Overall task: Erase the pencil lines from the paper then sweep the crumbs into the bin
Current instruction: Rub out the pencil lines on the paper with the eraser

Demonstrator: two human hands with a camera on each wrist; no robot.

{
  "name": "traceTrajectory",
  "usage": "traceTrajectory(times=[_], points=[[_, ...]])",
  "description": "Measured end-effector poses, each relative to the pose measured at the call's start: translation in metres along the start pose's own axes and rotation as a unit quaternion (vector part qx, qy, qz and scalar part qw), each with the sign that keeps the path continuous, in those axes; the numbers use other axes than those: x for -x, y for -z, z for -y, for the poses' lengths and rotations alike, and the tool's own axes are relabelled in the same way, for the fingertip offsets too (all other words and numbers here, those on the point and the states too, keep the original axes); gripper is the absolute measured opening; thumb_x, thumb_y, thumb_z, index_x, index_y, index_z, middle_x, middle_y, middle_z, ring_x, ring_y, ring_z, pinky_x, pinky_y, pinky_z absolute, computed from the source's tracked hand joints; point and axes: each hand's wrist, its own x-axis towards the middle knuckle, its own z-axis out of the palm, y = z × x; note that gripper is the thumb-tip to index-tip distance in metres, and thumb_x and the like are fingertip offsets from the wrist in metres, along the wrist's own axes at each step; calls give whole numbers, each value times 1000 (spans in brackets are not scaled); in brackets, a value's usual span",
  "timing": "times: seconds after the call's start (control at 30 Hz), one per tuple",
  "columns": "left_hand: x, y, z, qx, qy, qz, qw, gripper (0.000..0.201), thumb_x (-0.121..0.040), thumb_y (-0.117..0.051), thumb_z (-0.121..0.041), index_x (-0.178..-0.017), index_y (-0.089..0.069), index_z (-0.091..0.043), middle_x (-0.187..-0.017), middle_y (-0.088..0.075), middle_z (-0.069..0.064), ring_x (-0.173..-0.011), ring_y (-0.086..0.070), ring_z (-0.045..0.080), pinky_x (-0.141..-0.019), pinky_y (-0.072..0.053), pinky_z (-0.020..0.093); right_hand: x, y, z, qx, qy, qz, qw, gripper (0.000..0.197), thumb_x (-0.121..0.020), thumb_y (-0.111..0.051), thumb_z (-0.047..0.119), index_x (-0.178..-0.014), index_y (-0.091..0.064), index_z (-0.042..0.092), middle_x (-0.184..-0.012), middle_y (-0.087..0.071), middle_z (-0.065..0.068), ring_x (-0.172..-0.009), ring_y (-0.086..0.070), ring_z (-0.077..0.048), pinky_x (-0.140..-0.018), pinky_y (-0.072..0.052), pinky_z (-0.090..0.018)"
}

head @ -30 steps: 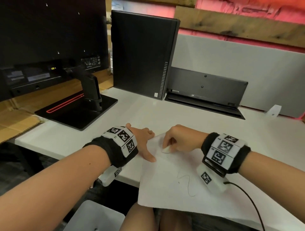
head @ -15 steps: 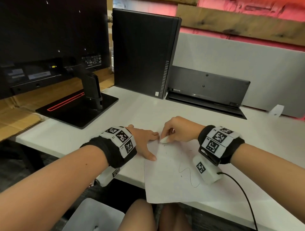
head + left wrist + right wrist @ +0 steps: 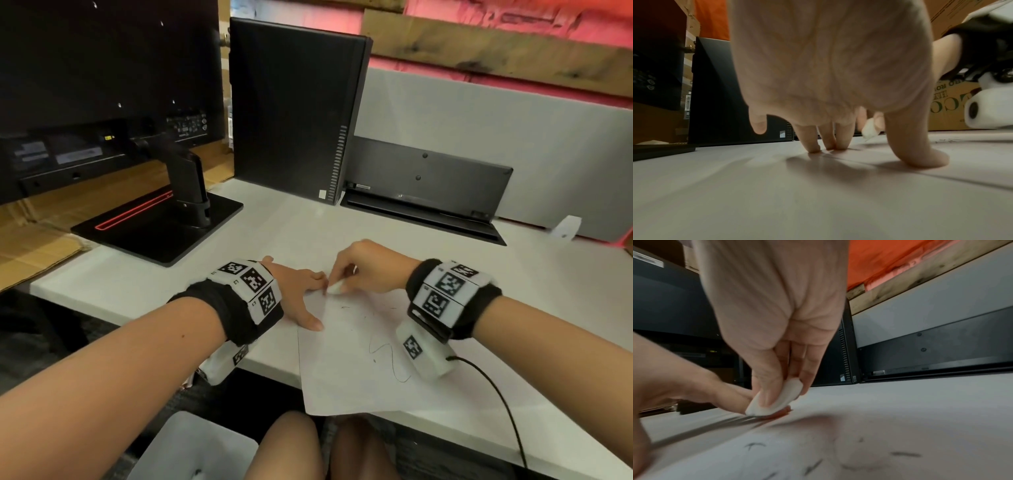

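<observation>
Black wristbands [image 3: 236, 318] with white fiducial-marker blocks, white wrist cameras [image 3: 426, 356], black cable [image 3: 496, 394].

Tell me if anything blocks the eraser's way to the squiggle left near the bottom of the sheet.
Nothing visible does. The right hand pinches the eraser at the top left corner of the paper; the squiggle lies on bare paper nearer the person. The left hand presses the sheet's left edge, off that path.

White paper [image 3: 346, 373] lay flat at desk edge, near corner overhanging; curvy pencil line [image 3: 390, 359] remained. White eraser [image 3: 334, 288] at far corner.
</observation>
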Motion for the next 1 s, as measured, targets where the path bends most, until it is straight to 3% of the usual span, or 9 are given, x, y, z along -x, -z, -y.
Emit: traceTrajectory(times=[0.1, 0.2, 0.33, 0.5, 0.6, 0.7, 0.8, 0.87, 1.0], points=[[1, -1, 0, 8, -1, -6, 1000, 84, -85, -48, -65, -151, -5, -35, -156, -10, -17, -143, -19, 12, -112, -5, 50, -5, -7, 2, 21, -5, 18, 1000, 17, -82, -69, 18, -98, -74, 12, -98, -71, -2, -81, -55, -7, -68, -40, -8], [1, -1, -1, -12, 13, -1, 1000, 85, -87, -43, -66, -151, 0, -31, -157, 0, -18, -144, -13, 11, -114, 0, 50, 12, -14, -2, 32, -1, 41, 999, 22, -82, -67, 8, -102, -72, 14, -101, -69, 2, -81, -51, -4, -69, -37, -4], [-3, -2, 1, -16, 14, 5, 1000, 89, -85, -42, -68, -151, 4, -30, -157, 6, -18, -145, -10, 11, -115, 2, 51, 28, -12, -3, -12, 0, 79, 997, 16, -81, -71, 14, -96, -74, 15, -94, -70, 6, -73, -55, 1, -72, -43, -7], [-15, -9, 8, 24, 38, -25, 999, 101, -64, -54, -78, -144, -24, -24, -147, -22, -10, -133, -29, 25, -113, -14, 48, 2, 1, -7, -12, -24, -5, 1000, 19, -81, -71, 26, -94, -74, 13, -95, -71, 1, -76, -56, -4, -68, -42, -7], [-11, -8, 6, 21, 35, -45, 998, 92, -71, -57, -73, -142, -30, -21, -143, -28, -9, -131, -34, 16, -115, -4, 48, -13, -4, -4, -4, -21, -5, 1000, 16, -82, -71, 23, -94, -74, 14, -96, -71, -2, -72, -53, -2, -68, -39, -7], [-7, -5, 3, 9, 37, -43, 998, 89, -76, -53, -71, -145, -28, -21, -148, -25, -9, -133, -33, 10, -113, 4, 51, -8, -9, 0, 13, -13, 25, 1000, 18, -82, -68, 17, -99, -73, 13, -99, -69, -1, -76, -50, -6, -68, -38, -7], [-7, -5, 4, -13, 46, -42, 998, 97, -76, -50, -74, -149, -21, -18, -150, -22, -8, -137, -28, 12, -112, 4, 52, 12, -10, -3, 5, -11, 72, 997, 18, -82, -68, 14, -99, -73, 14, -96, -69, 3, -74, -52, -3, -74, -45, -16], [-6, -6, 3, -26, 49, -47, 997, 98, -76, -48, -76, -150, -18, -19, -150, -23, -6, -139, -23, 15, -112, 1, 53, 18, -6, -4, -19, -13, 95, 995, 16, -81, -72, 19, -95, -74, 15, -90, -68, 7, -72, -54, -1, -72, -45, -14], [-5, -7, 4, -31, 53, -44, 997, 98, -76, -46, -77, -151, -13, -24, -150, -24, -6, -139, -21, 18, -111, 0, 55, -5, 0, -2, -4, -17, 15, 1000, 19, -81, -71, 26, -95, -74, 14, -92, -69, 5, -73, -54, -1, -67, -40, -6]])
